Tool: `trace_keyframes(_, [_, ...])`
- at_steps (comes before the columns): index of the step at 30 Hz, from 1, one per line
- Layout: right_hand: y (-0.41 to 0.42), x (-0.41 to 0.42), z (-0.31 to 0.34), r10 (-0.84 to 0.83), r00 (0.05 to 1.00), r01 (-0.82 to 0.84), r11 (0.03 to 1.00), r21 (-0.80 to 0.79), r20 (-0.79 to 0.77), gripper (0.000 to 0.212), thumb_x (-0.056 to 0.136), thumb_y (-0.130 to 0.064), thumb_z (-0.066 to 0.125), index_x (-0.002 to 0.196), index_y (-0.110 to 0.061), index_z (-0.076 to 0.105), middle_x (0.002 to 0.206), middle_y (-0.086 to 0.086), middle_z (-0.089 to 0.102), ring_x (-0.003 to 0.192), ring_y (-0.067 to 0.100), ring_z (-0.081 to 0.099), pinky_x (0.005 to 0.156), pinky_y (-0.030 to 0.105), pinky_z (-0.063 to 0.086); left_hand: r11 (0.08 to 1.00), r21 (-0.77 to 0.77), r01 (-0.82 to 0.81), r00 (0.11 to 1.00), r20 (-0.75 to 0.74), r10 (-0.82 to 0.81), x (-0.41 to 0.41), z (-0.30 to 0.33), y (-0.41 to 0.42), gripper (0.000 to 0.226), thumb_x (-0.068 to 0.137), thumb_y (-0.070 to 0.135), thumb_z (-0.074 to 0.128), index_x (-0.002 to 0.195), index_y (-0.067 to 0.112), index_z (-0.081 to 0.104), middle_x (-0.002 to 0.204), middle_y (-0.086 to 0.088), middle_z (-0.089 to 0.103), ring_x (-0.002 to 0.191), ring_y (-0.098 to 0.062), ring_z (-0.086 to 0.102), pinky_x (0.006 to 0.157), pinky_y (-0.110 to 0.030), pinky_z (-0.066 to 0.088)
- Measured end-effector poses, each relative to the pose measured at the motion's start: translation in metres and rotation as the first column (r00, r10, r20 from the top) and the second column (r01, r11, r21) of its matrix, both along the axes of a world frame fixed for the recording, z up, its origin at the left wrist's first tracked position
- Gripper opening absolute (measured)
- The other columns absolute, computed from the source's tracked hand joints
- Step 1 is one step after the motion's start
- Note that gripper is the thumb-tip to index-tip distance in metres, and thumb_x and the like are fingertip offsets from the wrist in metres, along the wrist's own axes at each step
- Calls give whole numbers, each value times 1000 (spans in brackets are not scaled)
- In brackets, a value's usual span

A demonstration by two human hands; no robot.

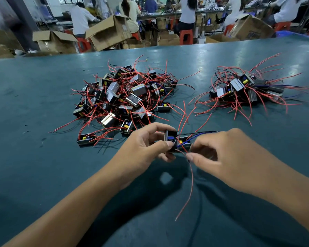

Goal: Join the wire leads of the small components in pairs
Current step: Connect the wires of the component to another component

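My left hand (146,145) grips a small black boxed component (171,139) above the green table, thumb on its front. A second component (185,142) sits just behind it, partly hidden. My right hand (221,154) pinches a red wire lead (190,184) close to the components; the lead hangs down toward me with a bare tip. Blue and black leads (200,134) run right from the components over my right hand. Other red leads rise behind them.
A large heap of components with red and black leads (125,97) lies at centre left. A smaller heap (243,90) lies at right. One component (86,139) lies loose near my left hand. Beyond the green table (43,175) are cardboard boxes and seated people.
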State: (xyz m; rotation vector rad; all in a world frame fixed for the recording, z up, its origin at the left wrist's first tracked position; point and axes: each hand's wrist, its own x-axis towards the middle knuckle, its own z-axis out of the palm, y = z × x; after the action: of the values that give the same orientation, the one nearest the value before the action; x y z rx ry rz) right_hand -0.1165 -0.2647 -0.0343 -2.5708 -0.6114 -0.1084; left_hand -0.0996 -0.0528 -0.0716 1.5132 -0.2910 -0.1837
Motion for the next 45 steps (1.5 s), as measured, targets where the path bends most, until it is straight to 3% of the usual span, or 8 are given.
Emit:
trace_keyframes(4, [-3,12,-10,72,966,-13,972,236,-246,10,91,-28,65,82,-25,69,70,-9,72,62,4,67,69,35,56,1000,-4,8,1000,2,-8,0,0,0,26,88,3,63,114,9,65,84,-4,70,69,-22,63,68,-28,56])
trace_keyframes(11, [-8,25,-17,-3,986,69,920,385,-168,9,87,-25,69,79,-25,69,61,-14,64,52,-2,50,52,14,39,1000,9,8,1000,0,-8,0,2,3,28,86,4,62,113,9,66,87,-6,70,70,-23,62,68,-29,56])
trace_keyframes(17, [-2,29,-18,62,955,187,635,750,-290,8,87,-5,69,80,-10,68,55,-2,60,52,12,54,47,22,46,999,41,13,1000,-10,-13,-2,0,-1,30,81,7,62,110,9,67,94,-21,68,71,-29,60,69,-32,53])
trace_keyframes(25, [-1,25,-13,127,966,102,613,783,-225,12,89,3,64,88,-8,69,65,4,64,58,13,59,53,21,50,1000,8,9,999,-46,-9,-3,-1,-3,23,82,10,63,105,12,68,94,-25,69,70,-29,62,62,-29,53])
trace_keyframes(32, [4,22,-6,288,884,296,266,917,-369,53,84,0,61,131,-13,43,91,23,72,78,32,73,62,28,58,999,-23,-41,998,-49,40,-1,-1,0,18,82,11,65,98,19,71,92,-22,72,68,-26,65,61,-27,55])
trace_keyframes(36, [15,14,-16,160,926,314,176,933,-342,41,95,7,51,130,-10,40,82,17,74,71,28,74,56,25,57,997,-50,-64,997,-45,62,0,-1,-1,19,81,10,65,94,22,72,88,-17,71,63,-26,65,59,-23,53])
trace_keyframes(40, [19,7,-20,58,954,271,257,928,-295,37,95,7,51,122,-17,46,74,12,73,61,24,71,50,28,56,993,-48,-103,994,-37,102,0,1,-1,20,80,10,65,93,23,72,94,-28,68,63,-25,65,57,-21,52])
trace_keyframes(45, [22,1,-25,191,909,222,532,817,-371,29,77,-23,78,102,-20,65,77,6,71,66,17,67,48,33,54,989,121,-87,991,113,73,-1,-2,-1,22,83,10,66,105,16,68,81,-1,71,67,-28,70,68,-37,59])
